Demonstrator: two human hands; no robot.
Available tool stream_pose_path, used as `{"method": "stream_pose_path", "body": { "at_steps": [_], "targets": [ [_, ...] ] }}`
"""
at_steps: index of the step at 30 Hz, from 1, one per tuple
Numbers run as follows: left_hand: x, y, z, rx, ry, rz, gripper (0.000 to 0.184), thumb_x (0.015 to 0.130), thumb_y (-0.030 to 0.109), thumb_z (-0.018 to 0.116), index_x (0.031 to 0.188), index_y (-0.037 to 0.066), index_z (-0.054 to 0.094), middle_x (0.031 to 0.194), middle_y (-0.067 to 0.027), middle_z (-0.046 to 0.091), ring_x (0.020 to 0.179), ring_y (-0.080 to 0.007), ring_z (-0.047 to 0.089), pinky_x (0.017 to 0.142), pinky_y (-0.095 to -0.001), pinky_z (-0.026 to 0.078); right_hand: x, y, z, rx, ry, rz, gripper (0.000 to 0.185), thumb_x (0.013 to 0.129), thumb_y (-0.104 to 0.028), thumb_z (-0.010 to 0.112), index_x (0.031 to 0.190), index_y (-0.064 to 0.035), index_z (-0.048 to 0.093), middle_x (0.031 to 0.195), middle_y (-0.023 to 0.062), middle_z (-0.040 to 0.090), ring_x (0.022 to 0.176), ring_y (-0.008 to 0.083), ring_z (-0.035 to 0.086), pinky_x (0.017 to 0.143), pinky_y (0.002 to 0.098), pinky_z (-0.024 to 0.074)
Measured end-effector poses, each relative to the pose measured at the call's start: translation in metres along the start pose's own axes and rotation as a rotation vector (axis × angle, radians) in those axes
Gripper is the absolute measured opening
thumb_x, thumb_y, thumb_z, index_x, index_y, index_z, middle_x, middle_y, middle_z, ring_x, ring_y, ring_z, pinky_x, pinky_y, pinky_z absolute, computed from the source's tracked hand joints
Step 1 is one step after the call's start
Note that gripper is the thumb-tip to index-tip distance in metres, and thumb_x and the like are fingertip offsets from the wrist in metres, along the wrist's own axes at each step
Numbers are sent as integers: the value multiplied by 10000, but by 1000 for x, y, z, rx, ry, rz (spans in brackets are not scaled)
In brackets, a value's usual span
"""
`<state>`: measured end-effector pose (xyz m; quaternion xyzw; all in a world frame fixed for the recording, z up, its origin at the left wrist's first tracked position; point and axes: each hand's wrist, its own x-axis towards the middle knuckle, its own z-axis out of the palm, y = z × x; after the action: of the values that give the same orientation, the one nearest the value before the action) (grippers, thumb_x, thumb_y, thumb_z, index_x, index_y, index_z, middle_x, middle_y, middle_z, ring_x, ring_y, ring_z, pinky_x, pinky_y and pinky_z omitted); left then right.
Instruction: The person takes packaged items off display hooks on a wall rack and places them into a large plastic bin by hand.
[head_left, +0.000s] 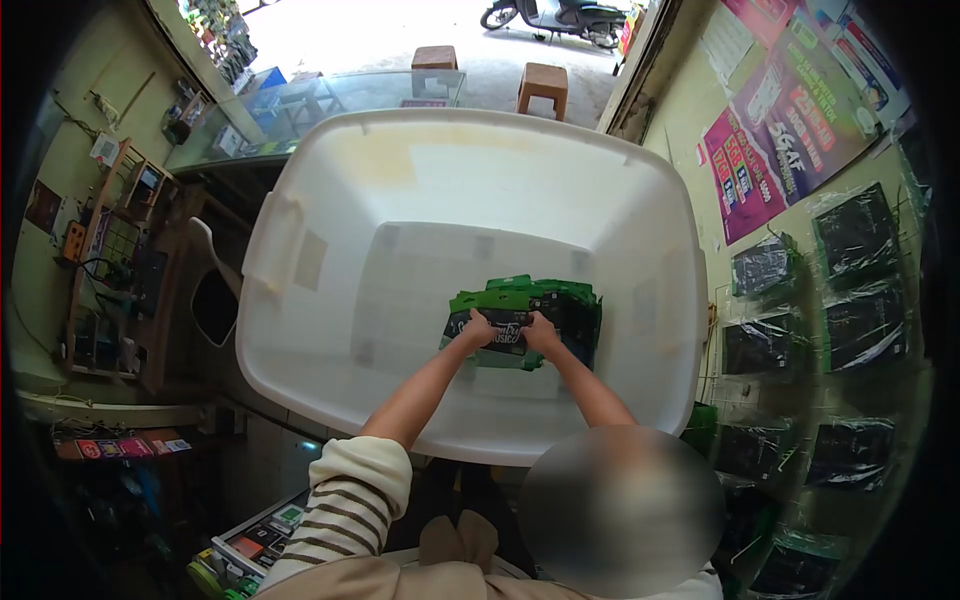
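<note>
Inside a large white plastic tub [330, 200], my left hand [476, 328] and my right hand [541, 333] both grip a flat green and black packet [500, 345] with pale lettering that partly reads "MUSIC". Fingers of each hand are closed on its upper part, the two hands a short way apart. Directly beneath and to the right lie several similar packets [580, 312] in a loose pile on the tub's floor. How many packets are caught in my fingers is hidden.
Wrapped dark packets [855, 235] hang on the right wall below a purple poster [790, 120]. Left of the tub are a glass counter [220, 140] and wooden shelving [110, 240]. Two brown stools [543, 88] and a motorbike [555, 18] stand beyond. A blurred round patch covers the lower right.
</note>
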<state>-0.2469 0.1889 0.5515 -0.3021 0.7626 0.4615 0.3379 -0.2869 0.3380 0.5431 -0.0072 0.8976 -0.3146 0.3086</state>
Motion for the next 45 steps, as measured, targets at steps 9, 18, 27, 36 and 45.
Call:
{"method": "stream_pose_path", "body": {
  "at_steps": [9,18,27,36,45],
  "targets": [
    [14,-17,2,15,68,78,784,725,217,635,1275,-33,134,1143,-222,454,1042,-279,474,849,-346,390,10,18,0,82,-128,162,435,766,-77,539,1183,-68,417,1026,159,541,886,279,567,646,366,529],
    [-110,55,-14,-259,-121,691,491,815,153,548,1225,26,310,1065,-110,519,1011,-175,490,811,-278,410,-119,-47,-104,-28,-29,-518,364,766,-156,554,1095,-32,458,1021,189,505,972,331,485,832,386,401],
    [-313,33,48,-107,-19,1356,278,731,-21,545,1001,44,526,909,-100,562,918,-261,521,813,-336,401,-355,2,-126,213,715,-591,197,782,15,453,946,-47,543,895,119,538,873,286,520,751,360,412],
    [-188,-112,150,707,-659,1208,262,790,156,485,1030,63,536,939,-164,542,971,-316,484,821,-370,390,-432,170,75,377,901,57,150,812,-40,448,907,-53,563,854,118,554,849,263,542,741,325,420],
    [-79,-183,114,1489,-765,1020,219,811,172,438,928,66,588,1069,-109,530,976,-266,501,849,-366,399,-492,208,284,754,1015,783,264,845,-293,446,930,-71,561,883,133,581,858,278,559,745,356,426]
  ]
}}
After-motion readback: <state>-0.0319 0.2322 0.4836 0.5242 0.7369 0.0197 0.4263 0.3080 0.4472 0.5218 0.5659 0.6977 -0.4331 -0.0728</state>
